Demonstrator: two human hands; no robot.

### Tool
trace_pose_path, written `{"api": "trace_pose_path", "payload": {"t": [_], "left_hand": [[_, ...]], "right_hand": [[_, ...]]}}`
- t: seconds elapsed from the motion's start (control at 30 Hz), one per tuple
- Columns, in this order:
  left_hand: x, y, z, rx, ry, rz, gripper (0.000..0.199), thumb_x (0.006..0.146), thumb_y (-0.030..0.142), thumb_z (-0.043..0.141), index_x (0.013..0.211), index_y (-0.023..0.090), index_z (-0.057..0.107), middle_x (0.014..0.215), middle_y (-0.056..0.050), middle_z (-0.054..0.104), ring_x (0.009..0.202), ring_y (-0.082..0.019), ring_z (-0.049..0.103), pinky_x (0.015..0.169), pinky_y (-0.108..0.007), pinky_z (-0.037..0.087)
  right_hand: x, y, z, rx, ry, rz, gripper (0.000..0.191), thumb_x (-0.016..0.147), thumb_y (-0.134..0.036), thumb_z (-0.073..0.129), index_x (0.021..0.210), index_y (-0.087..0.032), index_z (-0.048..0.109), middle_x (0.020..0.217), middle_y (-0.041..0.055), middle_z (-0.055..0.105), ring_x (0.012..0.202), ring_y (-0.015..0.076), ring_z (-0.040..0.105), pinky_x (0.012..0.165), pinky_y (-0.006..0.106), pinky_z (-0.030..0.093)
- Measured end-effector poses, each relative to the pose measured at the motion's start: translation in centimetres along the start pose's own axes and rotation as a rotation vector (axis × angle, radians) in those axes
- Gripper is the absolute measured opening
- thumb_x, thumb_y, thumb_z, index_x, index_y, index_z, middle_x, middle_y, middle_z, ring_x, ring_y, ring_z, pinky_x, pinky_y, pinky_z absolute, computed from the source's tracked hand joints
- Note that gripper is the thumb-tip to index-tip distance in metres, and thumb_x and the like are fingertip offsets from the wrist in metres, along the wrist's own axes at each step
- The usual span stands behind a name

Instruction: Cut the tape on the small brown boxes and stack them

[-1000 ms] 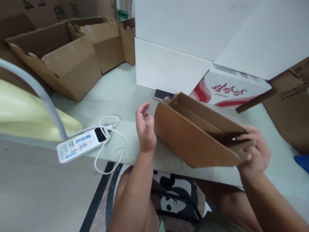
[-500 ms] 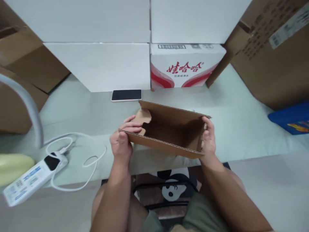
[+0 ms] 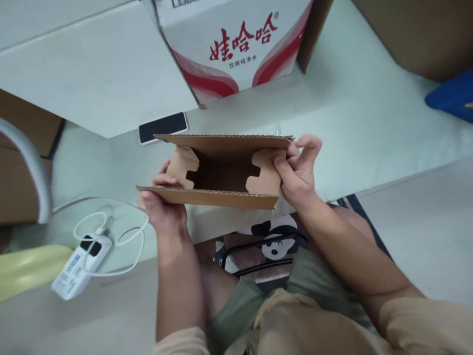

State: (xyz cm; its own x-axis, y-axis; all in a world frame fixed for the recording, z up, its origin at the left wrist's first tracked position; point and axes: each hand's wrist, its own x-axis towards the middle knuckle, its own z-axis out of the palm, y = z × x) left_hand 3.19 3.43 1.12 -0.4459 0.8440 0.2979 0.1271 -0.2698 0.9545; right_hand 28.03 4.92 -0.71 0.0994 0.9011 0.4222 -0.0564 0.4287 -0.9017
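A brown cardboard box (image 3: 221,198) is held between both hands above the front edge of the pale green surface. Its top is open, showing a dark inside. Notched flaps stand at its left and right ends. My left hand (image 3: 162,204) grips the left end, thumb on the near wall and fingers by the left flap. My right hand (image 3: 301,167) pinches the right end, its thumb against the right flap and some fingers behind the far corner. A phone (image 3: 162,128) with a dark screen lies just beyond the box's far left corner.
White cartons, one with red print (image 3: 244,49), stand at the back. On the left lie a power bank (image 3: 81,266) with a looped white cable (image 3: 142,241), a yellow object (image 3: 33,268) and a curved white tube (image 3: 40,172). A blue object (image 3: 453,96) is at the right.
The view has turned and shifted. The box has tilted so its opening faces me more, and the right flap now shows. My right thumb has moved onto that flap.
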Motion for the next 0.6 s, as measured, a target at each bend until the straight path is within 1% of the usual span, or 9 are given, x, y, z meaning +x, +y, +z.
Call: {"api": "trace_pose_path", "payload": {"t": [0.07,0.13,0.2,0.27,0.3,0.37,0.43,0.5,0.6], "left_hand": [[0.0,-0.1,0.2,-0.054,0.058,0.058,0.061,0.068,0.083,0.066,0.070,0.024,0.051,0.081,-0.003,0.061,0.116,-0.028,0.065,0.115,-0.053,0.046],[0.1,-0.1,0.2,-0.065,0.071,0.111,0.053,0.065,0.073,0.077,0.085,0.027,0.058,0.095,-0.003,0.066,0.117,-0.028,0.065,0.114,-0.051,0.048],[0.2,-0.1,0.1,-0.005,0.034,0.118,0.057,0.064,0.071,0.079,0.101,0.032,0.061,0.116,-0.004,0.067,0.126,-0.028,0.062,0.115,-0.050,0.047],[0.2,-0.1,-0.1,0.051,0.009,0.123,0.059,0.067,0.072,0.076,0.111,0.036,0.062,0.133,-0.005,0.063,0.136,-0.030,0.056,0.116,-0.050,0.046],[0.2,-0.1,-0.2,0.062,-0.006,0.124,0.057,0.069,0.072,0.075,0.112,0.035,0.063,0.137,-0.004,0.061,0.138,-0.031,0.054,0.116,-0.051,0.046],[0.1,-0.2,-0.3,0.064,-0.041,0.125,0.050,0.074,0.070,0.073,0.106,0.032,0.068,0.137,-0.005,0.061,0.138,-0.032,0.054,0.117,-0.052,0.043],[0.1,-0.4,-0.3,0.071,-0.066,0.118,0.046,0.076,0.068,0.071,0.098,0.028,0.072,0.130,-0.005,0.065,0.135,-0.032,0.056,0.119,-0.052,0.040],[0.1,-0.4,-0.3,0.084,-0.063,0.109,0.044,0.076,0.067,0.070,0.094,0.027,0.074,0.125,-0.005,0.068,0.133,-0.032,0.058,0.120,-0.052,0.040],[0.2,-0.6,-0.3,0.075,-0.042,0.143,0.040,0.077,0.063,0.069,0.091,0.026,0.076,0.123,-0.004,0.071,0.131,-0.031,0.059,0.119,-0.052,0.040]], "right_hand": [[0.2,-0.4,-0.2,-0.016,-0.015,0.020,0.037,0.096,-0.047,0.053,0.129,-0.045,0.037,0.111,-0.0004,0.064,0.103,0.0207,0.066,0.093,0.043,0.058],[0.3,-0.6,-0.5,-0.101,-0.064,0.060,0.032,0.096,-0.052,0.048,0.125,-0.038,0.048,0.113,0.0031,0.065,0.111,0.0244,0.065,0.100,0.048,0.054],[0.3,-0.7,-0.9,-0.168,-0.099,0.069,0.033,0.096,-0.057,0.042,0.107,-0.031,0.061,0.116,0.0058,0.065,0.117,0.0282,0.063,0.104,0.052,0.051],[0.2,-0.7,-1.1,-0.177,-0.099,0.031,0.043,0.095,-0.061,0.037,0.092,-0.028,0.064,0.116,0.0076,0.065,0.118,0.0310,0.063,0.105,0.056,0.050],[0.1,-0.6,-1.1,-0.170,-0.084,0.008,0.047,0.094,-0.063,0.035,0.088,-0.027,0.063,0.115,0.0082,0.065,0.116,0.0317,0.063,0.105,0.058,0.050],[-0.1,-0.5,-1.0,-0.180,-0.058,-0.016,0.051,0.093,-0.067,0.034,0.084,-0.026,0.063,0.112,0.0088,0.064,0.114,0.0322,0.064,0.104,0.059,0.050],[-0.2,-0.3,-0.8,-0.235,-0.047,-0.006,0.056,0.094,-0.069,0.029,0.084,-0.027,0.063,0.110,0.0090,0.064,0.114,0.0319,0.063,0.104,0.059,0.050],[-0.3,-0.3,-0.6,-0.263,-0.041,0.001,0.057,0.096,-0.069,0.026,0.084,-0.027,0.063,0.110,0.0090,0.063,0.115,0.0312,0.063,0.105,0.059,0.050],[-0.2,-0.4,-0.5,-0.143,-0.029,-0.024,0.045,0.097,-0.059,0.037,0.081,-0.026,0.062,0.111,0.0072,0.064,0.112,0.0289,0.064,0.104,0.056,0.051]]}}
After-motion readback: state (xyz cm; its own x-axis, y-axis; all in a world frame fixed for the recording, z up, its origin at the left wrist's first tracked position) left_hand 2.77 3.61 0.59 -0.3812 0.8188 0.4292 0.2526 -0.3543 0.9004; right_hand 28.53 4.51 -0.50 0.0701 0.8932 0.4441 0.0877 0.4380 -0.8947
